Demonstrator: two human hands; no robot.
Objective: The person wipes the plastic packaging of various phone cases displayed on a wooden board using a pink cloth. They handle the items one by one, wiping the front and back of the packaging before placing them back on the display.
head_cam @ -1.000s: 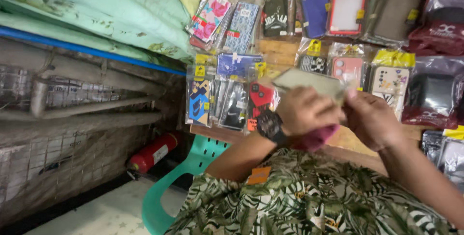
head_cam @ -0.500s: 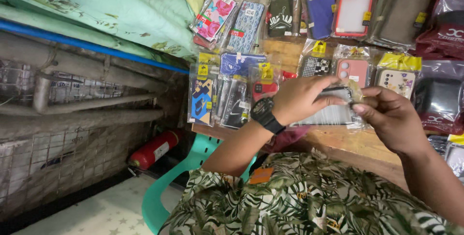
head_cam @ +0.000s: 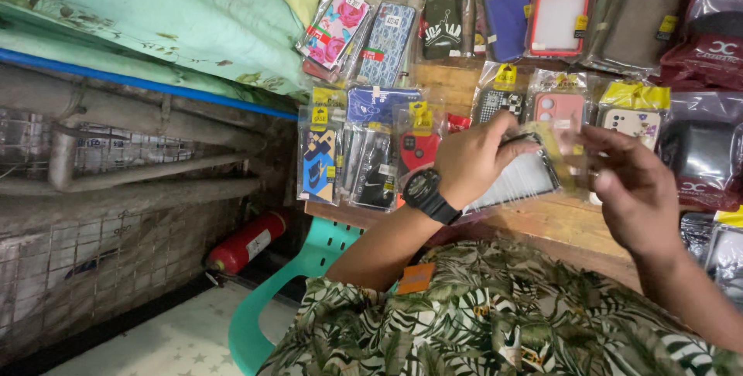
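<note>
Wire-mesh wall (head_cam: 93, 268), teal chair (head_cam: 309, 268)

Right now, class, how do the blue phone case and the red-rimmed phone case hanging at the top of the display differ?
The blue phone case is solid blue all over; the red-rimmed phone case has a pale, frosted back framed in red. The blue one hangs left, nearer the black case; the red-rimmed one hangs right. Both sit upright in clear packets with yellow tags.

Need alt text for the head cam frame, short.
Two bare hands, the left hand wearing a black wristwatch and the right hand, hold a clear-wrapped phone case over a wooden board hung with packaged phone cases. A red fire extinguisher lies lower left.
</note>
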